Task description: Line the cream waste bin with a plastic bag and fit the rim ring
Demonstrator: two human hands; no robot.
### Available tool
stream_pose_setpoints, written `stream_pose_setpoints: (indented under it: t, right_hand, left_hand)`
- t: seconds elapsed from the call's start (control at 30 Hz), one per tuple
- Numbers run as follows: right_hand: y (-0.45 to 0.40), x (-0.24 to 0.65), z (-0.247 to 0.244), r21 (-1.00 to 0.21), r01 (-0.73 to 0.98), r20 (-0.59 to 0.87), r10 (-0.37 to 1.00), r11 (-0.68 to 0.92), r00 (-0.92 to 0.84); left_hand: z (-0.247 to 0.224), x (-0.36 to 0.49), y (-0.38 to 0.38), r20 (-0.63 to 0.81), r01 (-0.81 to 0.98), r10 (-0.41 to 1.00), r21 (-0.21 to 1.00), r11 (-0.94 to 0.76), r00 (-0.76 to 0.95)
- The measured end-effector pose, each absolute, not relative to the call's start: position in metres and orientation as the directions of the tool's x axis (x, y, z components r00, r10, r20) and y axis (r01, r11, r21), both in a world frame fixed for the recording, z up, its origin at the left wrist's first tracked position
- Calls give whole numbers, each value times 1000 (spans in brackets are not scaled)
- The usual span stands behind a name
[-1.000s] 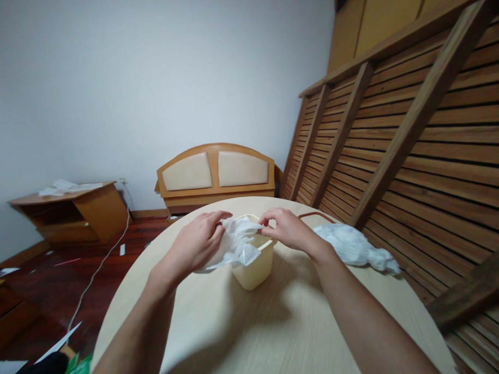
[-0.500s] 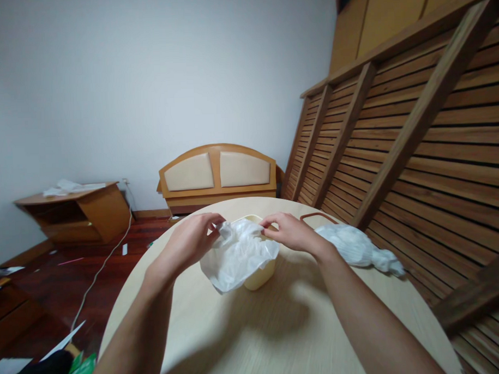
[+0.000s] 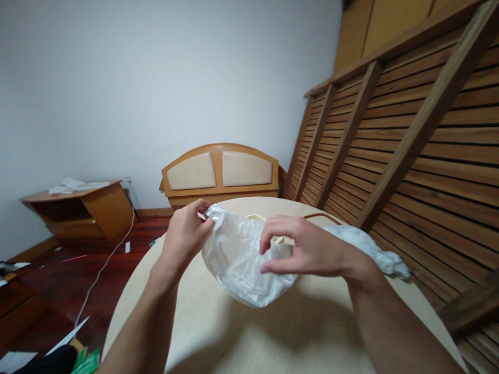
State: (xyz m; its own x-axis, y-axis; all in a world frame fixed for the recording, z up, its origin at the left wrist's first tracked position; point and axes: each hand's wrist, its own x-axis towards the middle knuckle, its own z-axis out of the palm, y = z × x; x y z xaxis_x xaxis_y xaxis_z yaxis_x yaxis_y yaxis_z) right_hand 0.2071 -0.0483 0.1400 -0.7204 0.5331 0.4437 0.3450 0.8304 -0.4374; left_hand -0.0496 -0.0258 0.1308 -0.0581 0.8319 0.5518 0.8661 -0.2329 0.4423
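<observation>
A thin white plastic bag [image 3: 244,263] hangs spread out over a cream container [image 3: 255,216], of which only a bit of the rim shows behind it. My left hand [image 3: 189,227] pinches the bag's upper left corner between thumb and fingers. At the bag's right side is my right hand [image 3: 303,245], its thumb and curled fingers apart, with nothing visible gripped between them. Most of the container is hidden by the bag and my right hand.
On the round pale table [image 3: 255,350], a bundle of white bags [image 3: 374,251] lies at the right beside a brown strap [image 3: 322,216]. Slatted wooden panels [image 3: 395,149] lean at the right. A headboard [image 3: 220,174] stands beyond the table, and a low cabinet [image 3: 107,211] at the left.
My left hand has moved left and up, stretching the bag's corner. My right hand has let go of the bag's edge and moved nearer and lower, with its fingers apart. The bag is spread wider.
</observation>
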Motion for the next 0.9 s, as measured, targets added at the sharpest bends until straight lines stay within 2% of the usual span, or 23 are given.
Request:
stream_pose_setpoints:
  t: [0.07, 0.13, 0.3, 0.43, 0.6, 0.77, 0.83, 0.9]
  right_hand:
    - [-57, 204, 137, -398, 346, 353, 490, 850, -797]
    - [-60, 203, 131, -348, 410, 302, 515, 843, -802]
    - [-49, 206, 125, -281, 518, 276, 585, 808, -763]
    - [-39, 213, 129, -276, 512, 293, 578, 814, -761]
    - [-34, 223, 123, -346, 499, 276, 595, 794, -755]
    - [-26, 227, 114, -290, 518, 335, 592, 805, -733]
    - [-23, 226, 115, -290, 537, 366, 610, 792, -703]
    - [-21, 224, 118, -314, 564, 411, 645, 764, -645]
  left_hand:
    - [133, -50, -27, 538, 912, 835, 390, -126, -115]
    - [134, -51, -28, 510, 944, 846, 329, -24, -156]
    - [133, -53, -28, 468, 975, 862, 192, 114, -193]
    - [127, -56, -27, 478, 984, 862, 135, 119, -170]
    - [124, -58, -24, 407, 980, 894, 130, 147, -188]
    - [122, -62, -22, 387, 971, 893, 149, 185, -230]
    - [121, -62, -25, 367, 978, 911, 158, 137, -187]
    - [120, -61, -30, 373, 983, 927, 183, -31, -40]
